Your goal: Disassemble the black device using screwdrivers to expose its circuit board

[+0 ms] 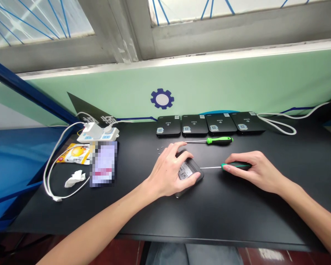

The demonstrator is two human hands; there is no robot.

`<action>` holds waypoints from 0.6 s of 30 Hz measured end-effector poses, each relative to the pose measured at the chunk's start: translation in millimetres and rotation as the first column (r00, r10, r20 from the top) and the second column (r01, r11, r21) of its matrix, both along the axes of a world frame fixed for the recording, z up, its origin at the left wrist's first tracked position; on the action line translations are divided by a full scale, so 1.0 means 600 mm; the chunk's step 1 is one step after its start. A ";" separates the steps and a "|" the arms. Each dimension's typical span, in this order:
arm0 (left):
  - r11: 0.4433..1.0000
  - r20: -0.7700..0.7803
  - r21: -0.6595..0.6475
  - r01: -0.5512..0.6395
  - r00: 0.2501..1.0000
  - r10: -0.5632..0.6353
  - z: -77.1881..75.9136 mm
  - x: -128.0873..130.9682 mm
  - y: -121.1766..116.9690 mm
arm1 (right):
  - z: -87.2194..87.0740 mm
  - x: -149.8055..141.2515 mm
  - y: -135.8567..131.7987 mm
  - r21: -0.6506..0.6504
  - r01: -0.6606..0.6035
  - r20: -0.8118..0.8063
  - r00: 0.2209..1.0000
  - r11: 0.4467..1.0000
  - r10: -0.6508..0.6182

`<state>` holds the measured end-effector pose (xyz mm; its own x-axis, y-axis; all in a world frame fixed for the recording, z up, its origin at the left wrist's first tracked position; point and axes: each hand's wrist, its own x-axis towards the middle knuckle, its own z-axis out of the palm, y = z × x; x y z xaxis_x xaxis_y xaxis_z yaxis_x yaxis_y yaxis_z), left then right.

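My left hand (171, 167) is wrapped over a small black box (191, 167) with a white label, gripping it by its edges on the tabletop. From the right, my right hand (252, 169) grips the dark green handle of a screwdriver (212, 168). Its thin metal shaft points left, with the tip at the right edge of the box; whether it is inserted cannot be seen. A second screwdriver (220, 141) with a bright green and black handle lies behind the box. Tiny screws (158, 149) lie just beyond my left hand.
Several flat black boxes (194, 126) stand in a row at the back. On the left are a white power strip (99, 135), a yellow snack packet (75, 154), a crumpled tissue (75, 178), a blurred-out flat item (103, 163) and a looped white cable (48, 184). Another cable (289, 130) lies back right.
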<state>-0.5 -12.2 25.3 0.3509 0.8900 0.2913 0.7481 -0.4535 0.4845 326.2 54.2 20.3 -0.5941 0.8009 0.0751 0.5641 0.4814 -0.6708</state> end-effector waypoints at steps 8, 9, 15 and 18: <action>0.970 0.030 -0.053 -0.236 0.971 0.238 -0.008 0.009 -0.005 | -0.003 0.007 0.001 0.038 0.096 -0.010 0.995 0.995 -0.096; 0.972 0.043 -0.067 -0.224 0.973 0.227 -0.007 0.007 -0.004 | -0.004 0.007 0.001 0.045 0.110 -0.010 0.994 0.993 -0.109; 0.965 0.046 -0.198 0.169 0.985 -0.164 0.020 -0.023 0.015 | -0.005 0.009 0.004 0.083 0.169 -0.027 0.986 0.982 -0.167; 0.909 0.051 -0.268 0.321 0.946 -0.319 0.030 -0.046 0.027 | -0.003 0.010 0.004 0.084 0.164 -0.028 0.986 0.983 -0.162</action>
